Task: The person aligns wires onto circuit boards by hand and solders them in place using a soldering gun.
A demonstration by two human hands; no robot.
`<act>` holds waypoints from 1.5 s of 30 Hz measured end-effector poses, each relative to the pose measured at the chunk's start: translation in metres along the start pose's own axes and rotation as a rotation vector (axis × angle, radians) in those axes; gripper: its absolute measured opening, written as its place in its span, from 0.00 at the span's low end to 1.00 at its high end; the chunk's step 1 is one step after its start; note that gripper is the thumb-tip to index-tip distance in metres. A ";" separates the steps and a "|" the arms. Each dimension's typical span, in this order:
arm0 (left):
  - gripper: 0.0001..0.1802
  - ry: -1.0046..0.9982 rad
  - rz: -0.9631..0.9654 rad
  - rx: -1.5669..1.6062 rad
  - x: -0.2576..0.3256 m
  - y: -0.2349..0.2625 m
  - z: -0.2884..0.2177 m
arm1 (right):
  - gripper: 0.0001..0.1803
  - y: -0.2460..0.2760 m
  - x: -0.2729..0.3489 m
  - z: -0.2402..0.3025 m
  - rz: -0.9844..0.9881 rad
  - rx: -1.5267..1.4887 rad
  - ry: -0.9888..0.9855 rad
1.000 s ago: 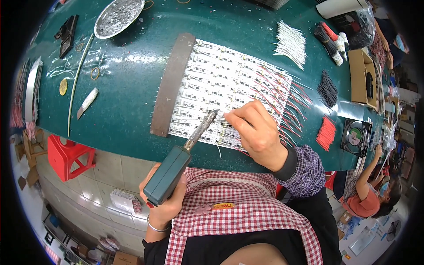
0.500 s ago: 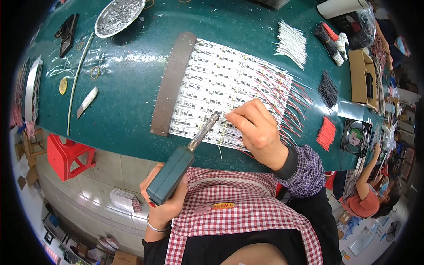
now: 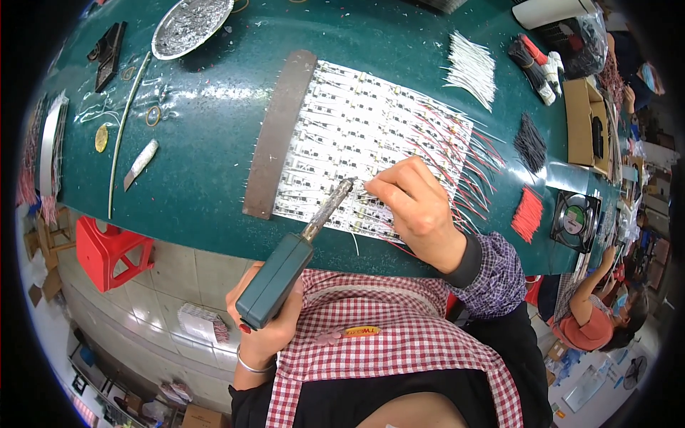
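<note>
My left hand (image 3: 262, 307) is wrapped round the dark green handle of a soldering gun (image 3: 277, 277). Its discoloured metal barrel points up and to the right, the tip over a white panel of small circuit boards (image 3: 335, 135). Just right of that tip, my right hand (image 3: 417, 203) is closed in a pinch above the panel; what its fingertips hold is too small to make out. Red and white wires (image 3: 457, 153) stick out from the panel's right part, some of them under my right hand. A brown flat bar (image 3: 280, 135) lies along the panel's left edge.
Bundles of white (image 3: 471, 71), black (image 3: 529, 143) and red wires (image 3: 528, 214) lie to the right, near a small fan (image 3: 575, 222) and a cardboard box (image 3: 579, 128). Leftward are a wrapped blade (image 3: 141, 165), a thin rod (image 3: 128, 118) and a metal dish (image 3: 168, 39). A co-worker (image 3: 592, 321) sits at right.
The soldering gun's tip has shifted slightly left, away from my right fingertips. My right hand stays pinched in nearly the same place.
</note>
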State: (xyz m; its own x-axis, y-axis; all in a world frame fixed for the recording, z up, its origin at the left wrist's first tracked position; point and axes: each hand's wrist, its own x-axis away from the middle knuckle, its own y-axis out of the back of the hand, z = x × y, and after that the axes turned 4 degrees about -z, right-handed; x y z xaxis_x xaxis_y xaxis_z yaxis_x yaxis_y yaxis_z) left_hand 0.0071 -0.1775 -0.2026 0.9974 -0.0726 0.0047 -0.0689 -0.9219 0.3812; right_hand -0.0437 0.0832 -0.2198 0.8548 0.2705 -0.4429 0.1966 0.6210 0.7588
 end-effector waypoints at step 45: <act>0.09 0.038 -0.003 -0.014 0.015 0.007 0.001 | 0.17 0.001 0.005 0.017 0.035 0.079 0.004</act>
State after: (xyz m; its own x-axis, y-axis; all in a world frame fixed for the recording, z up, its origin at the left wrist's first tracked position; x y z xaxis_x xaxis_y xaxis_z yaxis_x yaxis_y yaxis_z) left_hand 0.0218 -0.1855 -0.2009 0.9978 -0.0547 0.0385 -0.0655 -0.9166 0.3945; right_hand -0.0314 0.0728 -0.2128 0.8602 0.2938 -0.4169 0.2038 0.5513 0.8090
